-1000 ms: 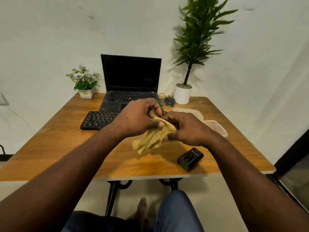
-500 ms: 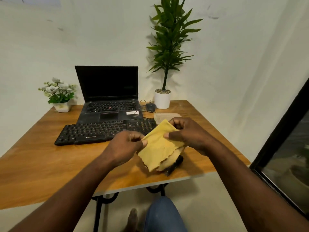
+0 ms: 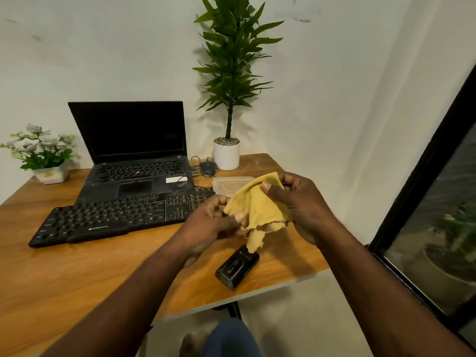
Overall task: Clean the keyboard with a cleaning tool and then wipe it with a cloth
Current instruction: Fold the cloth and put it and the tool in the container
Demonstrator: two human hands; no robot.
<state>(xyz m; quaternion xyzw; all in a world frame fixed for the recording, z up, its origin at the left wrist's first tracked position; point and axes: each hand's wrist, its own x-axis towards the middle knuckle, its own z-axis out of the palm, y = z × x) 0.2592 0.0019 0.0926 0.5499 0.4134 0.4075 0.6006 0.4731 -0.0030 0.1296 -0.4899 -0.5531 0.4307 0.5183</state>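
A yellow cloth hangs in the air between my two hands, above the right part of the wooden table. My left hand pinches its lower left edge, and my right hand pinches its top corner. The black keyboard lies flat on the table to the left of my hands, in front of the laptop. A small black box-shaped cleaning tool lies on the table below the cloth, near the front edge.
An open black laptop stands behind the keyboard. A clear plastic lid or container lies behind the cloth, with a mouse and a tall potted plant further back. A small flower pot sits far left. A dark window frame is at the right.
The cloth was bunched between my hands; now it is spread out, held by corner and edge. The view has swung right, so the keyboard now sits to the left.
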